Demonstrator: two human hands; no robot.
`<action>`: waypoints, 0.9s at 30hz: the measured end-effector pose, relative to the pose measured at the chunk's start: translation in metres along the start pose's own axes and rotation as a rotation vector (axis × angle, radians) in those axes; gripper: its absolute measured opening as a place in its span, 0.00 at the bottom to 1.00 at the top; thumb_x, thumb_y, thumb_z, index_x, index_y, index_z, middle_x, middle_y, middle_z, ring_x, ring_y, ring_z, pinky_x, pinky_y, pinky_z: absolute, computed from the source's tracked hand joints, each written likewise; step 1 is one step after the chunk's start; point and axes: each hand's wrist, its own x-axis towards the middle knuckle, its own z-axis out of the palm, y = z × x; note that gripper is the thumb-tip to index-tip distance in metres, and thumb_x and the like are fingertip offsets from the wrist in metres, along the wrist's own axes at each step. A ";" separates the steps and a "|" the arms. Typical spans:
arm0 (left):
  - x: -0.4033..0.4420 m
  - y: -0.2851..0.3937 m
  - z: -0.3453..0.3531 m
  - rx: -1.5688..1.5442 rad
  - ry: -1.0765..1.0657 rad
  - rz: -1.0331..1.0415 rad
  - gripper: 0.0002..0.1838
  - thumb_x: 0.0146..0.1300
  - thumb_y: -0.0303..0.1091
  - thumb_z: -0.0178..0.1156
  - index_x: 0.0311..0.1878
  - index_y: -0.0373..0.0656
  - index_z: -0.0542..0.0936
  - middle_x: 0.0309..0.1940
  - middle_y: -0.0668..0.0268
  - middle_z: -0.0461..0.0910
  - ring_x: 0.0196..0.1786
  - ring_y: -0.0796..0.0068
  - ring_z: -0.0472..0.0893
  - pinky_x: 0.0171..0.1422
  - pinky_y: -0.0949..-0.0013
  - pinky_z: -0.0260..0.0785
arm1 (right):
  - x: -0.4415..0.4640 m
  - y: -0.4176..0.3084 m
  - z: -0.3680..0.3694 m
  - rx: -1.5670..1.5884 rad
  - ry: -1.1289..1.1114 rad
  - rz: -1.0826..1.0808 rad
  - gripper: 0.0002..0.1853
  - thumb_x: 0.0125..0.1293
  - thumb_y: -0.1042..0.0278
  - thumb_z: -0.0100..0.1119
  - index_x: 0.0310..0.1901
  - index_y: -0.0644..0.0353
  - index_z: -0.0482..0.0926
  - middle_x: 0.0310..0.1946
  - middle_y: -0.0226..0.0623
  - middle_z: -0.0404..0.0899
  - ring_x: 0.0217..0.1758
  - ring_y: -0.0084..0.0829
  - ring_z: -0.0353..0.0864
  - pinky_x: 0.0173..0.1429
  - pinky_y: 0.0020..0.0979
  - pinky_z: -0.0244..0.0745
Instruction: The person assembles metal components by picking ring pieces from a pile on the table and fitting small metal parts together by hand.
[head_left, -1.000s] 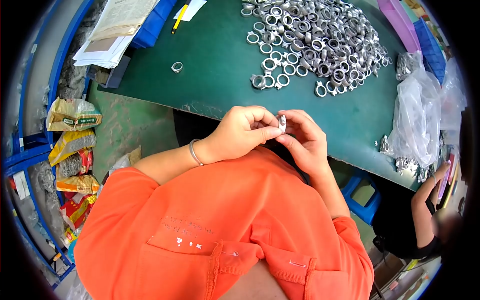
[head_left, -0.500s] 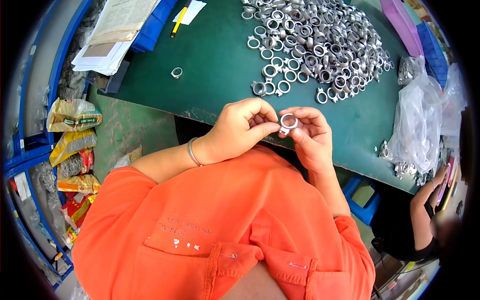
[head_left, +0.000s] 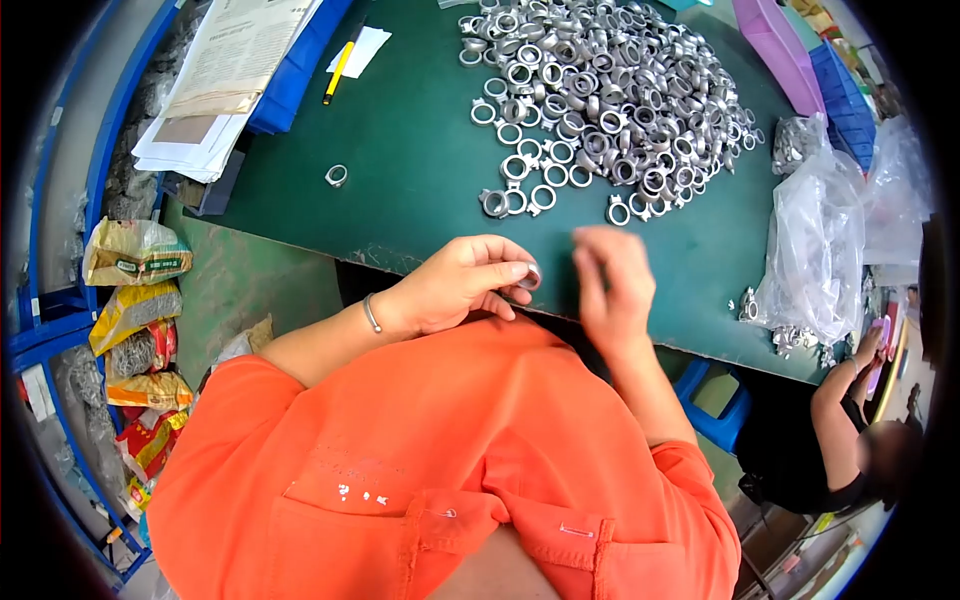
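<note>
My left hand (head_left: 468,280) is closed at the table's front edge, pinching a grey metal ring (head_left: 533,278) between thumb and fingertips. The ring is turned nearly edge-on, so its small lug is hard to make out. To its right, my right hand (head_left: 617,290) is raised over the edge, slightly blurred. Its thumb stands apart from the fingers, and nothing shows between them. Beyond both hands lies a large heap of similar metal rings (head_left: 610,110) with small lugs. One single ring (head_left: 337,176) rests apart on the left of the green table (head_left: 400,190).
A yellow marker (head_left: 340,72) and white paper lie at the back left, beside a blue bin (head_left: 300,75) and stacked papers. Clear plastic bags (head_left: 815,250) and small metal parts sit at the right. Another person (head_left: 800,430) works there, near a blue stool (head_left: 715,405).
My right hand has let go of the ring and moved slightly away from it, opening. The ring stays in my left hand, now turned edge-on. The whole view has shifted a little.
</note>
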 end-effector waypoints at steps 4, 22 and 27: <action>0.001 0.004 0.002 0.007 0.011 0.039 0.10 0.67 0.29 0.52 0.47 0.35 0.75 0.35 0.63 0.78 0.31 0.81 0.77 0.33 0.79 0.74 | 0.006 0.035 -0.009 -0.435 -0.043 0.180 0.10 0.51 0.77 0.62 0.37 0.62 0.78 0.30 0.41 0.72 0.34 0.44 0.70 0.39 0.41 0.67; -0.004 0.015 0.015 0.216 0.054 0.199 0.10 0.60 0.27 0.61 0.43 0.34 0.76 0.28 0.67 0.77 0.28 0.84 0.74 0.28 0.81 0.65 | 0.001 -0.012 0.006 0.382 -0.124 0.156 0.09 0.47 0.83 0.66 0.33 0.62 0.80 0.29 0.35 0.79 0.31 0.30 0.77 0.35 0.26 0.72; -0.005 0.013 0.020 0.377 0.172 0.270 0.06 0.58 0.25 0.62 0.38 0.36 0.79 0.26 0.70 0.75 0.24 0.87 0.70 0.26 0.82 0.62 | 0.002 -0.011 0.008 0.299 -0.119 0.048 0.09 0.50 0.83 0.63 0.34 0.63 0.79 0.30 0.37 0.79 0.32 0.30 0.78 0.36 0.26 0.73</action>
